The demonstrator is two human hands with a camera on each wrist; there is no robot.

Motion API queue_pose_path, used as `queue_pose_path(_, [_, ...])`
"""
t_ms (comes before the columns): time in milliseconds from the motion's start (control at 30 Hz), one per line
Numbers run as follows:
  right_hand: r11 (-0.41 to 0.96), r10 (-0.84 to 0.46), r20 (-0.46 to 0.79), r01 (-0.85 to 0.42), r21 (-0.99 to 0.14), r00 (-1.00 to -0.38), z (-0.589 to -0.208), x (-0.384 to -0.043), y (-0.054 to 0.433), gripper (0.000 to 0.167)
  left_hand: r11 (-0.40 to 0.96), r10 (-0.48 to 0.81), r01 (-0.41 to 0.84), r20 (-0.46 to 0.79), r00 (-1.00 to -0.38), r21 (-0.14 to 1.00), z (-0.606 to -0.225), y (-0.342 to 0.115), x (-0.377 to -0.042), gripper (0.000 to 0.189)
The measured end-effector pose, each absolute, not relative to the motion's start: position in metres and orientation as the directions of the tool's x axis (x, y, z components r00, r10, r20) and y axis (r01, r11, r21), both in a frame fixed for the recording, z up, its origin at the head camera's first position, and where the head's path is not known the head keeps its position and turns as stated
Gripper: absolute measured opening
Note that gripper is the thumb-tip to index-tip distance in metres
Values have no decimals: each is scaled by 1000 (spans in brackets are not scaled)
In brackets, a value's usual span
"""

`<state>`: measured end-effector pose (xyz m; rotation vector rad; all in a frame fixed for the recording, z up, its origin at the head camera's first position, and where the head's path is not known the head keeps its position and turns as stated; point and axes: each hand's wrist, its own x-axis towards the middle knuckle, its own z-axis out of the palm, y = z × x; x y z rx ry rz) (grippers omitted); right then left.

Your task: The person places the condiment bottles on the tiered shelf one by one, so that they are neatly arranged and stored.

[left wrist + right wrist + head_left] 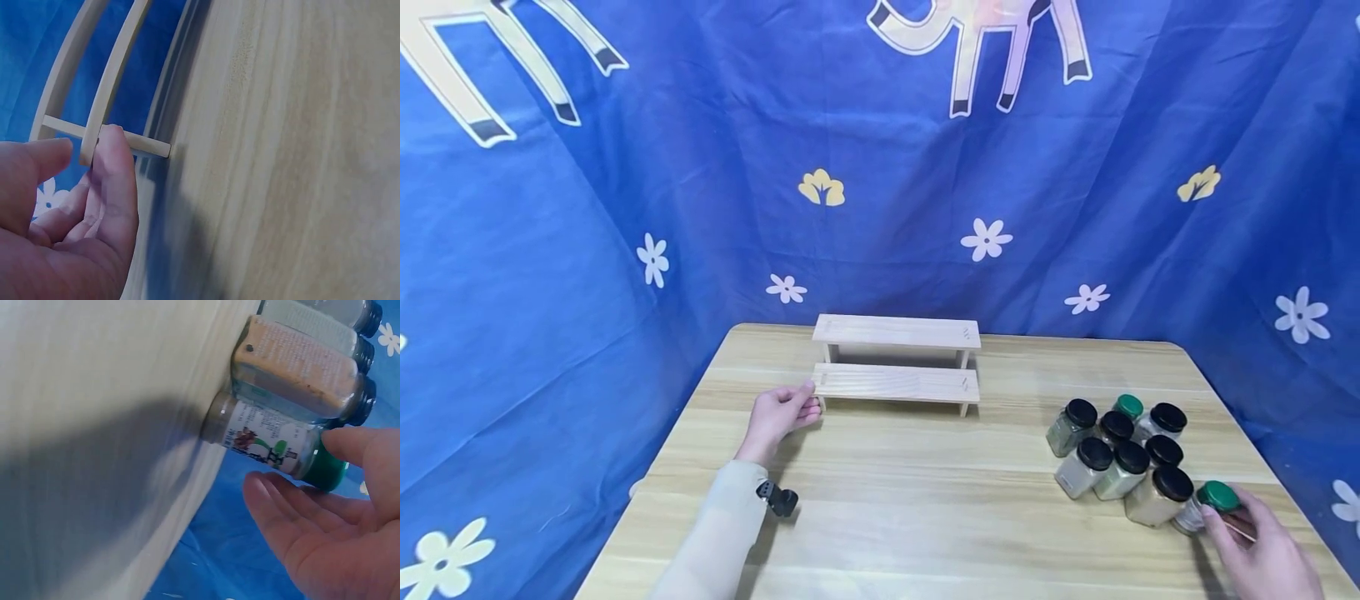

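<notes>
A pale wooden two-tier shelf (895, 382) stands near the table's back edge. My left hand (782, 417) is at the left end of its lower step, thumb and forefinger pinching the board (107, 81) in the left wrist view. At the right, a spice jar with a green lid (1219, 496) stands on the table. My right hand (1270, 550) is around its upper part. In the right wrist view the thumb meets the lid (328, 465), while the loosely bent fingers (275, 500) lie below with a gap to the labelled jar (265, 440).
Several square spice jars with black lids (1094, 452) stand close together left of and behind the green-lidded jar. Among them is another green lid (1128, 406). A blue patterned cloth (895, 167) hangs behind and beside the wooden table (925, 500).
</notes>
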<state>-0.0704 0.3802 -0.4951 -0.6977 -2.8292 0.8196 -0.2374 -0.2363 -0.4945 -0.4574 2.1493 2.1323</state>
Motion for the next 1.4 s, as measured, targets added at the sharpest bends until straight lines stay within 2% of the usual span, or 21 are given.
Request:
queue_pose_path(133, [744, 469, 0, 395, -539, -883, -501, -70, 383, 65, -41, -148, -272, -275, -950, 962, -497, -237, -239, 42])
queue_pose_path(333, [720, 490, -41, 431, -544, -871, -508, -73, 386, 71, -67, -142, -282, -289, -947, 957, -498, -237, -240, 44])
queue_pose_path(600, [675, 525, -51, 452, -583, -849, -502, -73, 385, 68, -83, -118, -283, -291, -949, 956, -498, -235, -241, 46])
queue_pose_path(733, [697, 503, 15, 395, -598, -864, -491, -73, 386, 58, -76, -116, -285, -292, -949, 956, -498, -236, -241, 45])
queue_pose_path(933, [773, 495, 115, 375, -511, -861, -468, -78, 388, 55, -60, -118, -296, -301, -946, 953, -496, -238, -242, 44])
queue_pose_path(1133, [822, 387, 242, 213, -528, -890, -444, -89, 393, 48, -69, -115, -295, -301, -947, 953, -495, -238, -243, 43])
queue_pose_path(1400, [841, 261, 359, 28, -541, -896, -417, -110, 376, 50, -75, -107, -293, -300, -948, 953, -497, -239, -243, 43])
